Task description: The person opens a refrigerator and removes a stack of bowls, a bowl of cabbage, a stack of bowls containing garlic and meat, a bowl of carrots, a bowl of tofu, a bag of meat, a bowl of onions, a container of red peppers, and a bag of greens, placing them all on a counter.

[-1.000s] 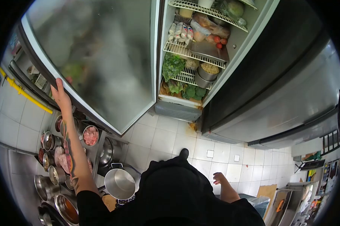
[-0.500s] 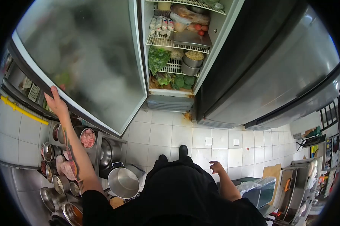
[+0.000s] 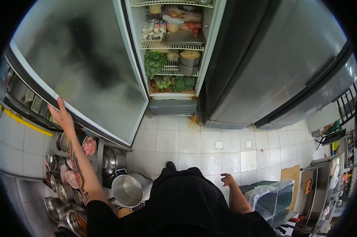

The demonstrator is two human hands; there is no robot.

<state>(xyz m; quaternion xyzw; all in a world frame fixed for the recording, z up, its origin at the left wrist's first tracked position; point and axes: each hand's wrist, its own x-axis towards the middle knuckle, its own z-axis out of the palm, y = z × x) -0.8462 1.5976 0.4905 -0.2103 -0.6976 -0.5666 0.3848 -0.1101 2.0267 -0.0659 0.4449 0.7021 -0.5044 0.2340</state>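
My left hand (image 3: 62, 117) grips the outer edge of a glass refrigerator door (image 3: 95, 75), its fingers partly hidden at the frame. The door stands open on the left, and its glass looks hazy with dark reflections. Behind it, the refrigerator's wire shelves (image 3: 168, 72) hold leafy greens (image 3: 155, 63), broccoli (image 3: 183, 83), stacked metal containers (image 3: 189, 63), a metal tray (image 3: 183, 38) and tomatoes (image 3: 194, 25). Low at my right side hangs my right hand (image 3: 227, 180), index finger extended and the others loosely bent, with nothing visible in it.
Under my left arm, a steel counter holds several metal bowls, one with raw meat (image 3: 89, 145). A large pot (image 3: 127, 190) stands beside my left leg. Steel cabinets (image 3: 273, 67) line the right. A plastic-lined bin (image 3: 271, 197) is near my right arm, above pale floor tiles (image 3: 190, 139).
The refrigerator interior has shifted left in view, while the door's lower corner sits slightly farther right. My left hand stays on the door. One boot is hidden now.
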